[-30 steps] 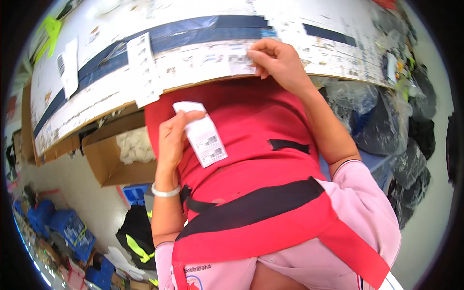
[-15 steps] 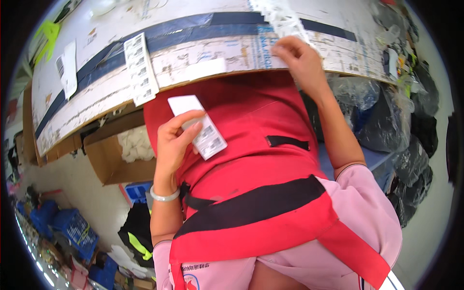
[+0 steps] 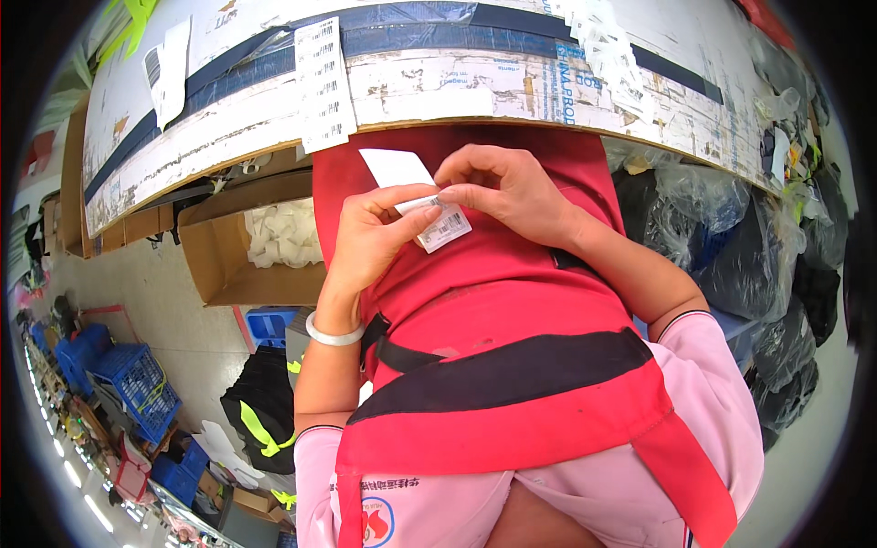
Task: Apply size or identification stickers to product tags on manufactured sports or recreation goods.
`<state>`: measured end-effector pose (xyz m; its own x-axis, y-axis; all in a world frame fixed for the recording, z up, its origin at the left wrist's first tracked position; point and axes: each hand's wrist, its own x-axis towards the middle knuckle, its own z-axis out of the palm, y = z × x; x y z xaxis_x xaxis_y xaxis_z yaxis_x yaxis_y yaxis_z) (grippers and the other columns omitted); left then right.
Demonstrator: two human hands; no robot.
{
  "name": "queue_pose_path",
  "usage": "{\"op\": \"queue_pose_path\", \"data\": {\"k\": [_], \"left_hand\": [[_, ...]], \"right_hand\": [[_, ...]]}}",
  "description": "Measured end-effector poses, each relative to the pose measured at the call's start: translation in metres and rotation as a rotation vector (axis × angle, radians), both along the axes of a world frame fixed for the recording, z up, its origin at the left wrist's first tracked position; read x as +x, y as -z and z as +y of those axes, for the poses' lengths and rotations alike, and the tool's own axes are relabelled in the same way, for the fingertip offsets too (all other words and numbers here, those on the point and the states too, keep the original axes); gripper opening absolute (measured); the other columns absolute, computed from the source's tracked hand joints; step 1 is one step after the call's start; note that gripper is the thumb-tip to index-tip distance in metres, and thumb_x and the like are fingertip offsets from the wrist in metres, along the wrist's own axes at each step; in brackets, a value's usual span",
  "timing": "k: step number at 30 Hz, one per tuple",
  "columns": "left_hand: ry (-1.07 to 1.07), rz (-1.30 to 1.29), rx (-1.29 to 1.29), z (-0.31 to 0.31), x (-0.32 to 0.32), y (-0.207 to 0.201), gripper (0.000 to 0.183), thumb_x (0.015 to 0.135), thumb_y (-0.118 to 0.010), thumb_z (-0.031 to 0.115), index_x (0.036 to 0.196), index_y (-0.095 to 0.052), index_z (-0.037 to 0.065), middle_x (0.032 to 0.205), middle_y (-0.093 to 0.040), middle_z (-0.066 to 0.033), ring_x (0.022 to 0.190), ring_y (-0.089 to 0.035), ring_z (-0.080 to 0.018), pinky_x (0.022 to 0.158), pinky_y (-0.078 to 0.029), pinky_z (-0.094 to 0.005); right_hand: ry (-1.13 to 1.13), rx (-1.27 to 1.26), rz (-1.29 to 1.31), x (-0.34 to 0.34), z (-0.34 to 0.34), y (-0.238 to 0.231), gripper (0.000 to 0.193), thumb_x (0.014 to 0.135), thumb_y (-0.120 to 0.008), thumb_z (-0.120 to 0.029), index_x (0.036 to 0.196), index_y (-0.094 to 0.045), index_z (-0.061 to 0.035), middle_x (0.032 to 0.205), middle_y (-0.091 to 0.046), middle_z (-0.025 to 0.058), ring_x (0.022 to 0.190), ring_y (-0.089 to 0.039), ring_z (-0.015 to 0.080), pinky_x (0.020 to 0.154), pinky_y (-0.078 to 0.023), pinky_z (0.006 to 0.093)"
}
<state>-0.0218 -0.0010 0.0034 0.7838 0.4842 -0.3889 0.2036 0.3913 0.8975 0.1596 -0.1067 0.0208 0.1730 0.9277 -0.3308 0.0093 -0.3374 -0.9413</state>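
Note:
A folded strip of white barcode labels (image 3: 397,171) is pinched between the thumb and fingers of my left hand (image 3: 365,237), in front of the red apron (image 3: 512,283). The strip's blank part sticks up toward the table, and printed labels show below my thumb. My right hand (image 3: 525,196) is closed in a pinch at the strip's right edge, its thumb and fingertips touching it. Whether a single label is coming loose there is too small to tell.
On the worn white tabletop (image 3: 402,100) lie a long barcode sheet (image 3: 324,87), a pile of white labels (image 3: 607,55) and a curled white sheet (image 3: 169,78). A cardboard box (image 3: 206,260) holds white pieces below. Plastic bags (image 3: 731,247) crowd the right; a blue crate (image 3: 137,388) stands left.
My right hand has left the table edge by the label pile and come down and left to the strip. My left hand has risen slightly and moved right with the strip.

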Motion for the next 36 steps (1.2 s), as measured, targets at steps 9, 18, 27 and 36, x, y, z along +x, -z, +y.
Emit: {"op": "queue_pose_path", "data": {"k": [9, 18, 27, 36], "left_hand": [[0.079, -0.009, -0.092, 0.0, -0.004, 0.019, 0.02, 0.091, -0.064, 0.012, 0.103, -0.069, -0.003, 0.084, -0.069, -0.0073, 0.071, -0.062, -0.0096, 0.06, -0.049, -0.0214], [-0.006, -0.024, 0.018, 0.002, -0.003, 0.022, 0.048, 0.1, -0.047, 0.038, 0.098, -0.07, -0.004, 0.089, -0.068, -0.0083, 0.08, -0.062, -0.0119, 0.073, -0.049, -0.0245], [-0.022, 0.027, -0.048, 0.005, -0.002, 0.022, 0.043, 0.098, -0.053, 0.036, 0.096, -0.071, -0.003, 0.087, -0.068, -0.006, 0.077, -0.06, -0.0095, 0.068, -0.048, -0.0223], [-0.032, -0.01, -0.042, 0.004, 0.0, 0.025, 0.039, 0.098, -0.054, 0.033, 0.096, -0.071, -0.002, 0.086, -0.067, -0.0048, 0.075, -0.059, -0.0086, 0.067, -0.047, -0.0217]], "right_hand": [[-0.046, 0.304, -0.483, 0.001, 0.001, 0.01, 0.006, 0.082, -0.066, -0.003, 0.086, -0.062, -0.0019, 0.081, -0.059, 0.0092, 0.073, -0.059, 0.0205, 0.064, -0.047, 0.0304], [0.145, 0.009, -0.249, 0.063, 0.04, 0.01, 0.017, 0.091, -0.062, -0.017, 0.093, -0.064, 0.0004, 0.072, -0.061, 0.0013, 0.062, -0.058, 0.0058, 0.055, -0.05, 0.02], [0.103, -0.027, -0.222, 0.066, 0.051, 0.014, 0.019, 0.09, -0.063, -0.018, 0.091, -0.064, 0.0008, 0.07, -0.06, 0.0006, 0.062, -0.057, 0.0057, 0.055, -0.05, 0.0203], [0.108, -0.047, -0.247, 0.065, 0.053, 0.014, 0.019, 0.091, -0.063, -0.019, 0.09, -0.064, 0.0003, 0.069, -0.06, 0.0006, 0.061, -0.057, 0.0058, 0.055, -0.051, 0.0204]]}}
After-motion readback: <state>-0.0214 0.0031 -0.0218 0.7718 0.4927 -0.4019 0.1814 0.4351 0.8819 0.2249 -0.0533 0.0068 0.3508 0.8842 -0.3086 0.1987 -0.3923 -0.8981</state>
